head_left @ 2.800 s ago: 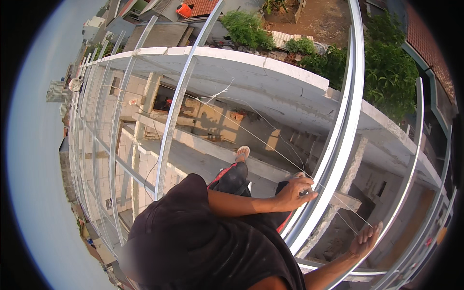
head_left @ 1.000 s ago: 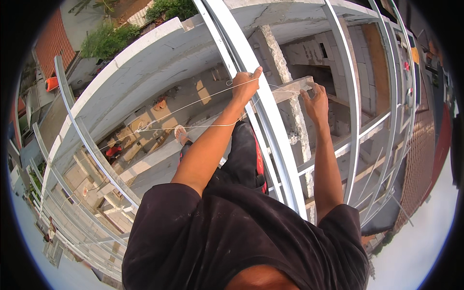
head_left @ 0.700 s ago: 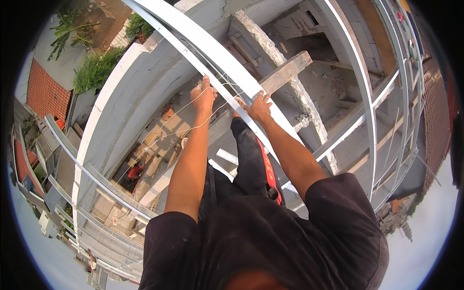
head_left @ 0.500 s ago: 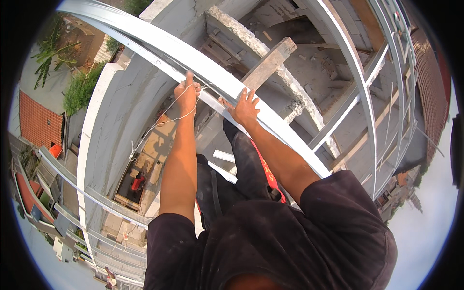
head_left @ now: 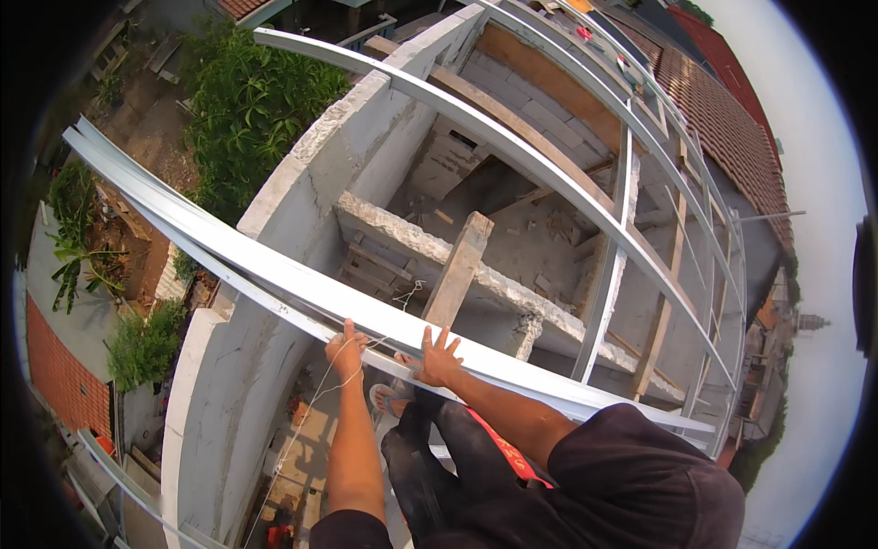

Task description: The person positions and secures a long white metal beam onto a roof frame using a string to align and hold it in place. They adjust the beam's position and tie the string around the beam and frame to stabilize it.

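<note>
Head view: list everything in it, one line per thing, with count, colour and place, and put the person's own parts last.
Steel channel: one, silvery white, running from left to lower right under both hands.
Roof frame members: several, silvery, arching across the upper right.
String: one, pale, hanging from the left hand down the wall.
Concrete wall: one, grey, curving from the top down the lower left.
Concrete beam: one, rough grey, across the open room.
Timber plank: one, pale brown, upright against the beam.
Trees: green, upper left.
Tiled roofs: red, upper right and lower left.
Left hand: gripping the channel's near edge and the string.
Right hand: fingers spread on the channel.
</note>
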Demonstrator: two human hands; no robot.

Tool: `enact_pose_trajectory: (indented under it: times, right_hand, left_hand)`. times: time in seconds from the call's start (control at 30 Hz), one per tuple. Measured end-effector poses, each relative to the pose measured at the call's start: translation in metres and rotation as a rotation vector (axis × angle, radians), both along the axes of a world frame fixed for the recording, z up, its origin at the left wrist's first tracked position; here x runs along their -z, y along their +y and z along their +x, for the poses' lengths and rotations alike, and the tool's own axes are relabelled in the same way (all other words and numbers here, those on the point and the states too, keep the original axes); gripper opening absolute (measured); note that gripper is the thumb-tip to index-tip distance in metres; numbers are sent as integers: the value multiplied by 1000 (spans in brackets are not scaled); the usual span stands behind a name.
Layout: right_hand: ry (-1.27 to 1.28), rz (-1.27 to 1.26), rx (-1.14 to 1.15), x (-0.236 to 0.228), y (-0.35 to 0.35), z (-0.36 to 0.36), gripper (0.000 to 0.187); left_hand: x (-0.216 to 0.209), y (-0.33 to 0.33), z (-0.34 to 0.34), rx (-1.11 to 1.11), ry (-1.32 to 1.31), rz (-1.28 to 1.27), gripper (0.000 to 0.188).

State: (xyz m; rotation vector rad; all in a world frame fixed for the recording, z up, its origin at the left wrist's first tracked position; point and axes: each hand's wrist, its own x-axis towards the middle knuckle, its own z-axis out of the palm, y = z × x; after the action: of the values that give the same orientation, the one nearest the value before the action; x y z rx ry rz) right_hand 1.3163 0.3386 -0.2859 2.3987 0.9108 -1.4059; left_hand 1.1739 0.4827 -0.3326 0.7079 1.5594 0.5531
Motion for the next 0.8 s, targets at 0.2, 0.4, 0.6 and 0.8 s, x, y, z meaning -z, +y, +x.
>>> enact_pose_trajectory:
  times: [0.2, 0.4, 0.6, 0.8]
  right_hand:
    - [-33, -9, 2, -1, -9, 0, 116]
    - [-49, -6, -25, 10, -3, -10, 116]
    - [11, -97, -179, 10, 0, 6, 134]
    - [37, -263, -349, 18, 14, 14, 139]
  left_hand:
    - [4, -2, 3, 35, -26, -3, 39]
    - [9, 1, -9, 7, -59, 11, 38]
    - [10, -1, -4, 21, -45, 11, 39]
    - [5, 0, -5, 33, -3, 7, 40]
